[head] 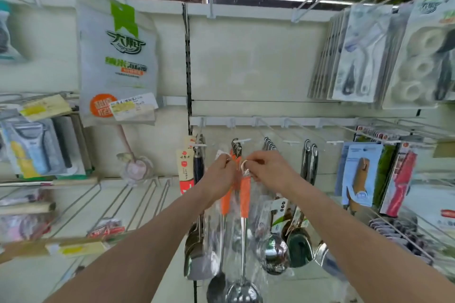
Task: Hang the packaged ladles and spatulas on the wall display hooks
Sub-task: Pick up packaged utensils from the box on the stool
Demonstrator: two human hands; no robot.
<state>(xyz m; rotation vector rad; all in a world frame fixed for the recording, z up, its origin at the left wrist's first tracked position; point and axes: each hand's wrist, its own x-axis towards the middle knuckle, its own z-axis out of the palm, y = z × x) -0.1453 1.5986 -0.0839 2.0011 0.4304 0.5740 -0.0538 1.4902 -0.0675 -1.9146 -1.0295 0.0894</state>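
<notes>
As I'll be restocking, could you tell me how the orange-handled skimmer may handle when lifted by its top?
Probably stiff: the orange-handled skimmer has a straight metal shaft. Likely bottom-heavy, so it may swing from the right hand. Its clear sleeve looks loose, possibly slippery.

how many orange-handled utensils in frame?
2. The left orange-handled utensil is at the left hand, which grips its packaging; the right orange-handled utensil hangs from the right hand, which pinches its ring. More may be hidden behind the hands.
</notes>
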